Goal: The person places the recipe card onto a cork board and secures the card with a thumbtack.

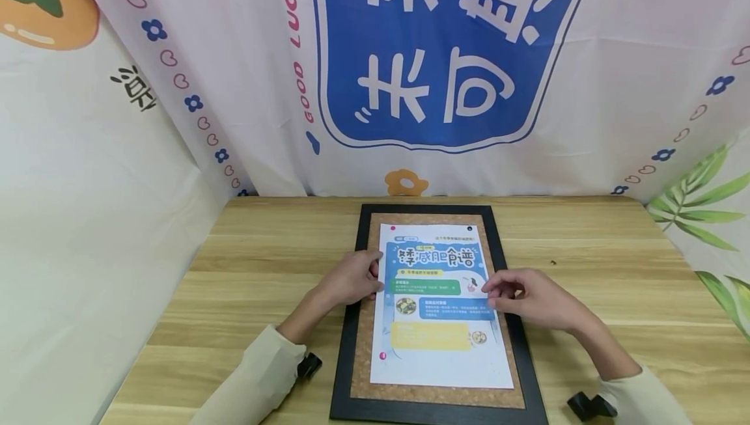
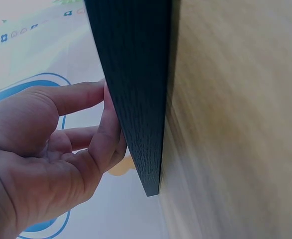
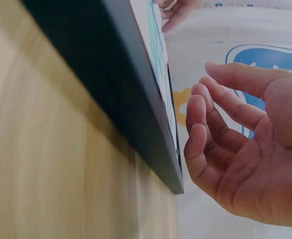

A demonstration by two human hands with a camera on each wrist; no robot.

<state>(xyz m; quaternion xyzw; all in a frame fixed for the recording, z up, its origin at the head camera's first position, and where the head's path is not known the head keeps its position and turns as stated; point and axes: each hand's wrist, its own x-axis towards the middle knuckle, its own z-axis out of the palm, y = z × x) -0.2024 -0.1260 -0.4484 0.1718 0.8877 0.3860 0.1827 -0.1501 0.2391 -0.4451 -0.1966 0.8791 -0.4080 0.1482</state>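
Observation:
A printed sheet with blue, green and yellow panels (image 1: 433, 368) lies on a cork board (image 1: 362, 373) inside a black frame (image 1: 439, 410). Push pins sit in three of its corners: a pink pin (image 1: 393, 228) top left, a black pin (image 1: 469, 228) top right and a pink pin (image 1: 383, 356) lower left. The left hand (image 1: 354, 276) rests at the sheet's left edge, thumb and index tips apart. Over the right edge is the right hand (image 1: 530, 296), fingers loosely bent. In the right wrist view, nothing shows between its thumb and fingers.
The frame lies on a wood-grain table (image 1: 246, 269). A tiny dark object (image 1: 553, 262) is on the tabletop to the right. A printed cloth (image 1: 263, 86) hangs behind the table's far edge. Black straps (image 1: 309, 366) are on both wrists.

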